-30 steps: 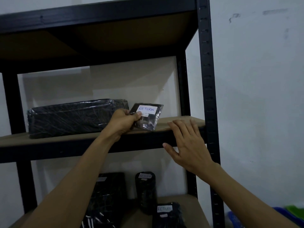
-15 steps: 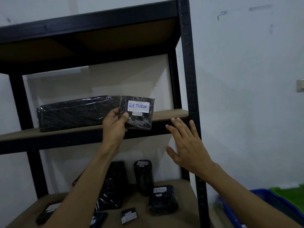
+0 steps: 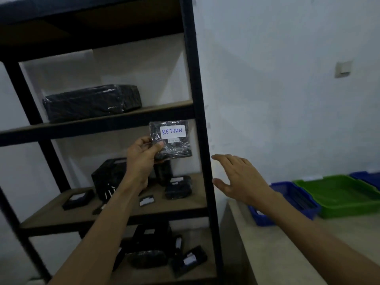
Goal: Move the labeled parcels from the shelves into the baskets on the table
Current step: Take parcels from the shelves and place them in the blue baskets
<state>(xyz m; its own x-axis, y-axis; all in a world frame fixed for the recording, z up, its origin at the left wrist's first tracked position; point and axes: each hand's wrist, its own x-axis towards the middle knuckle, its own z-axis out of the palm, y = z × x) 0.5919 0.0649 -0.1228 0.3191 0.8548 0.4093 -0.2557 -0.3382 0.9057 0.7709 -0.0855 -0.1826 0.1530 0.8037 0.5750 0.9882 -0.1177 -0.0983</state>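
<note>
1. The small black parcel (image 3: 177,149), film-wrapped, is in the air at frame centre. It sits in front of the gap between the rack's upper and middle shelves, just left of the front right upright (image 3: 197,120). Its white label (image 3: 172,131) reads "RETURN" and faces you.
2. Your left hand (image 3: 141,155) pinches the parcel at its lower left corner, thumb on the front and fingers curled behind. The parcel stands roughly upright, tilted slightly.
3. Your right hand (image 3: 240,177) holds nothing. Its fingers are straight and spread, palm down, right of the upright and above the table's near left corner. It's apart from the parcel.
4. Upper shelf, upper left of frame: one long wrapped parcel (image 3: 90,102) lies flat. No label is visible on it.
5. Middle shelf, below your left hand: a boxy black parcel (image 3: 107,177), a labelled bundle (image 3: 177,188) at the right end, and small flat labelled packs (image 3: 78,199) toward the front. The label text is too blurred to read.
6. Bottom shelf, lower centre: more black parcels (image 3: 144,258), some with white labels, also unreadable.
7. The table (image 3: 277,254) runs along the lower right of frame. On it, a blue basket (image 3: 265,219) is nearest the rack and a green basket (image 3: 339,210) touches its right side. Another blue basket (image 3: 366,176) is at the right frame edge.
8. A wall switch (image 3: 343,68) sits in the upper right of frame.
</note>
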